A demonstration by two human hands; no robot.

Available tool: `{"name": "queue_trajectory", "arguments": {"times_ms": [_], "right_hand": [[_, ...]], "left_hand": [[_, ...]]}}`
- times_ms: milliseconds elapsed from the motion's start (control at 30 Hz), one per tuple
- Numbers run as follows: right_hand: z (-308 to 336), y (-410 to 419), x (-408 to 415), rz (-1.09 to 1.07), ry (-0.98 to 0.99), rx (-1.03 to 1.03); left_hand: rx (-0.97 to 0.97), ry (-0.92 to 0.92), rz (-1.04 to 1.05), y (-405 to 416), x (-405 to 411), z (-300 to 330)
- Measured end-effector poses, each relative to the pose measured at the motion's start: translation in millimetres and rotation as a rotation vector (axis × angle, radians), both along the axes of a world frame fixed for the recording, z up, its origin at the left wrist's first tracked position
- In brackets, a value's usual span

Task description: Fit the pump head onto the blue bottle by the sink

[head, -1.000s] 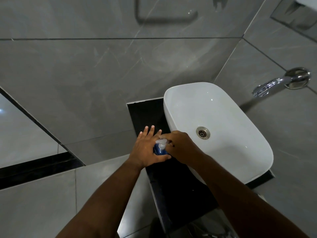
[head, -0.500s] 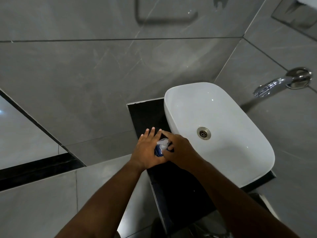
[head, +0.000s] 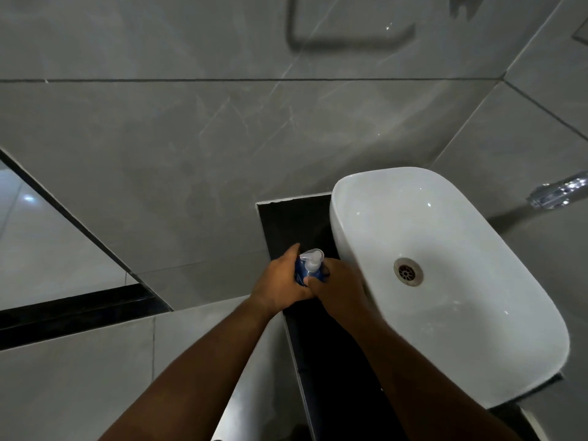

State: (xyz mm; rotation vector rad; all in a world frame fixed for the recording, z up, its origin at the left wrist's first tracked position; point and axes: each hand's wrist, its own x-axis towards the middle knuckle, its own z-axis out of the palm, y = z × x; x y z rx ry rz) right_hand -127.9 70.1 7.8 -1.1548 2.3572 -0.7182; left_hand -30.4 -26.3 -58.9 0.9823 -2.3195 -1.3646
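— So where's the blue bottle right now?

— Between my palms, on the black ledge. My left hand is wrapped round its body; my right hand pinches at the collar under the clear pump head.

— What could go wrong?

— A cross-threaded collar, I'd guess, if I twist with the head tilted. Or the bottle slipping toward the white basin just right of my knuckles.
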Motion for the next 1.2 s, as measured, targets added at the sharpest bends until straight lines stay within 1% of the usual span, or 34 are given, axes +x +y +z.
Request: {"name": "queue_trajectory", "arguments": {"times_ms": [100,167,267,400,667,867,1033,1100,1167,1200], "right_hand": [[-8,-31,-8,-0.021,-0.007,-0.021],[-13,-54,-18,-0.014,0.001,-0.042],[-19,-83,-31,-0.015,0.002,-0.060],[-25,-117,-41,-0.035,-0.005,-0.161],[-31,-162,-48,-0.057,-0.054,-0.247],[-33,-168,-50,-0.065,-0.062,-0.252],[-18,-164,-51,-0.004,-0.057,-0.238],[3,-159,-44,-0.003,-0.012,-0.349],[49,-150,-46,-0.056,-0.053,-0.680],[79,-142,-44,-0.069,-0.087,-0.861]], "left_hand": [[-0.018,0.067,0.046,-26,-9,-1],[-0.033,0.077,0.076,-45,-16,-1],[-0.002,0.113,0.115,-72,-28,-4],[0.011,0.155,0.186,-104,-42,-10],[0.024,0.154,0.226,-149,-51,-12],[0.011,0.101,0.245,-153,-53,-11],[-0.008,0.022,0.214,-157,-53,-7],[-0.001,-0.042,0.189,-155,-45,0],[-0.048,-0.132,0.161,-155,-36,10],[-0.111,-0.188,0.165,-152,-31,17]]}}
